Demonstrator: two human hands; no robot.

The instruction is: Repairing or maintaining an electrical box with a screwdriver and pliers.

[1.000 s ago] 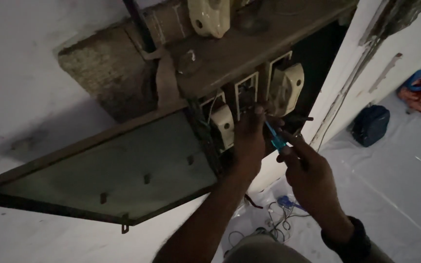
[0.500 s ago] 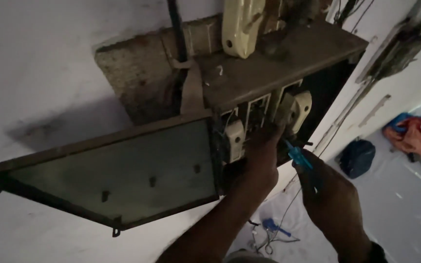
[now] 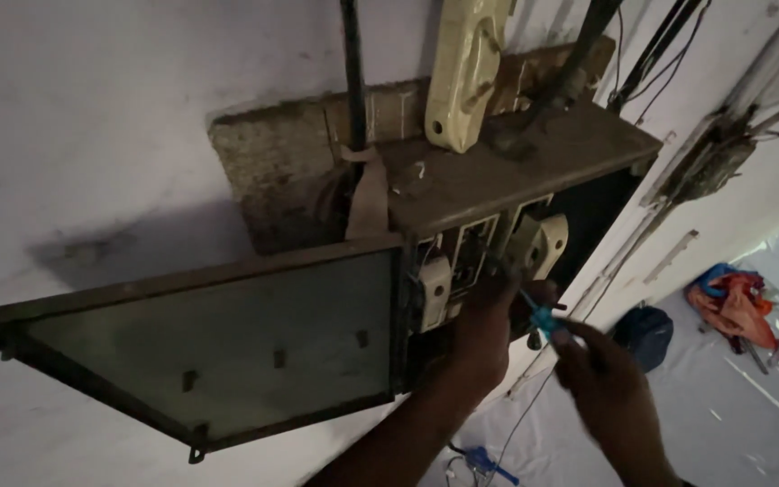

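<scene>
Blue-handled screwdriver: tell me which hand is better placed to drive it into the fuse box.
Right, probably. The right hand already grips the blue-handled screwdriver, its tip aimed into the fuse box. The left hand is inside the box at the cream fuse carriers.

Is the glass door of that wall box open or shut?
Open: the glass door is swung wide to the left, baring the fuse holders where the left hand reaches.

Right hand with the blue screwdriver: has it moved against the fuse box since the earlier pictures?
Cannot tell: the camera shifts, and the right hand keeps the screwdriver beside the cream fuse holders.

Dark blue bag (image 3: 646, 335); red-orange cloth (image 3: 734, 307) on floor
</scene>
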